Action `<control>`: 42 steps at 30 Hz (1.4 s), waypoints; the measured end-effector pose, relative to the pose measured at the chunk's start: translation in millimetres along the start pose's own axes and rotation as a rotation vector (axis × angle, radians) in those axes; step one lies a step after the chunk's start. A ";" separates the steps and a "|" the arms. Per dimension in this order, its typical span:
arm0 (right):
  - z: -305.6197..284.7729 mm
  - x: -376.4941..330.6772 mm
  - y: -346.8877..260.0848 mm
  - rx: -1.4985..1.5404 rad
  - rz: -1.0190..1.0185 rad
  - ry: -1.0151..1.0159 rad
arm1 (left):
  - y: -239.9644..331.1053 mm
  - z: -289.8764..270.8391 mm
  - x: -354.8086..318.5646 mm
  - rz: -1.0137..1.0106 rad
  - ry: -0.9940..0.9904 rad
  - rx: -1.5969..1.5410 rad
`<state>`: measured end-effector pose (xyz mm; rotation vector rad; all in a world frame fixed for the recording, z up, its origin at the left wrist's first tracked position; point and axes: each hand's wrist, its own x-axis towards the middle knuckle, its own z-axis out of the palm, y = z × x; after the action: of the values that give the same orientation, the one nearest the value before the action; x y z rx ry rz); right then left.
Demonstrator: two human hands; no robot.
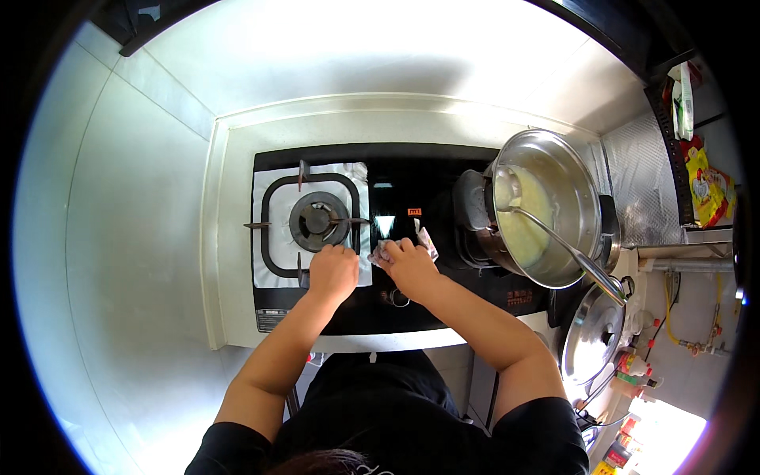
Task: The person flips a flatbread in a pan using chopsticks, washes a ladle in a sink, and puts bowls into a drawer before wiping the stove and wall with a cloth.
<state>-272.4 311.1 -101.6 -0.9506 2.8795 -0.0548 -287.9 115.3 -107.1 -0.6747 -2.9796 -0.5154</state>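
Note:
My left hand (pixel 332 274) is closed at the front right corner of the left burner's black pan support (pixel 318 180). What its fingers hold, if anything, is hidden beneath them. Just to its right, my right hand (pixel 410 269) is closed on a crumpled, pale patterned cloth (pixel 427 241), parts of which stick out on both sides of the fingers. The cloth rests against the black glass cooktop (pixel 396 178). Around the burner (pixel 318 222) lies a silvery foil liner (pixel 264 267). A control knob (pixel 395 298) shows below my right hand.
A large steel pot (pixel 582 198) with pale yellowish liquid stands on the right burner, a ladle (pixel 582 260) leaning in it. Beside it is a pot lid (pixel 592 332). Food packets (pixel 707 186) sit on a rack at the right. Several bottles (pixel 633 366) stand lower right.

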 end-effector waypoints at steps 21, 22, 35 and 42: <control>27.1 35.1 -13.4 -0.114 0.294 0.195 | -0.1 4.5 1.9 -0.041 0.008 0.005; 24.9 46.9 -7.5 -0.119 0.348 0.155 | 0.2 4.6 2.2 -0.042 0.008 0.010; -0.4 9.4 -4.1 0.010 0.036 -0.066 | 0.9 8.4 7.9 -0.057 -0.015 0.046; 10.2 29.3 16.3 -0.037 0.211 0.099 | 3.9 5.4 3.3 -0.052 0.001 0.052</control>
<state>-304.3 306.8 -115.6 -0.6621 3.0646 -0.0325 -289.2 121.7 -110.6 -0.5935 -3.0048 -0.4390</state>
